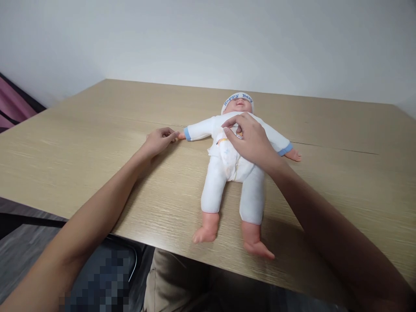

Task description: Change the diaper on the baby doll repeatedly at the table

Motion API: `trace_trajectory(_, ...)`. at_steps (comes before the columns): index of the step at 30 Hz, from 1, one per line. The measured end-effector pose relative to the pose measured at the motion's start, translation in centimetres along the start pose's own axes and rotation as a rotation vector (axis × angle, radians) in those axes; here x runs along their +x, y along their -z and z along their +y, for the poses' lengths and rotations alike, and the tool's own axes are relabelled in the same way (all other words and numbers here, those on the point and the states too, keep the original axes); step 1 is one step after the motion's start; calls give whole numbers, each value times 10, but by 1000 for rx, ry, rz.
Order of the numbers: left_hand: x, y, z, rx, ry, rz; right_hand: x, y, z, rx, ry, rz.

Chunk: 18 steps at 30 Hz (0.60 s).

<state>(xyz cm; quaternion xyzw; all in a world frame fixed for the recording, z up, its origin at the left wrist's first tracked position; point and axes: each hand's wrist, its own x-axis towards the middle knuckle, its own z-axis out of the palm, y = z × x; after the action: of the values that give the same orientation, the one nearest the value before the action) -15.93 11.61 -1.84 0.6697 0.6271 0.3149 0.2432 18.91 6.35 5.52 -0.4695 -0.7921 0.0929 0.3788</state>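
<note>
A baby doll (253, 201) lies on its back with its arms spread and its feet toward me. It wears a white top and trousers with blue cuffs, a white cap (238, 96) lettered "Happy Baby", and a white diaper (230, 158) over the trousers. At the doll's arm on the left side, my left hand (159, 141) has its thumb and fingers closed on the doll's small hand. My right hand (250, 136) is over the belly, with thumb and index fingertips close together at the top of the diaper. Whatever they pinch there is hidden against the white cloth.
The doll rests on a light wood table (81, 160) with a thin seam across it. Behind stands a pale wall (182, 43). A pink and black item (16, 102) is at the far left. Below the front edge are a dark chair (125, 247) and my trousered leg (169, 281).
</note>
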Motion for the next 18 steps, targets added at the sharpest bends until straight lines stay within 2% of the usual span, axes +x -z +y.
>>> trace_trajectory(7,-2,-1,10,89,32,24,1,-3,5,24,33,25)
trace_trajectory(18,-7,-1,13,132,-50,72,1,-4,6,14,37,26)
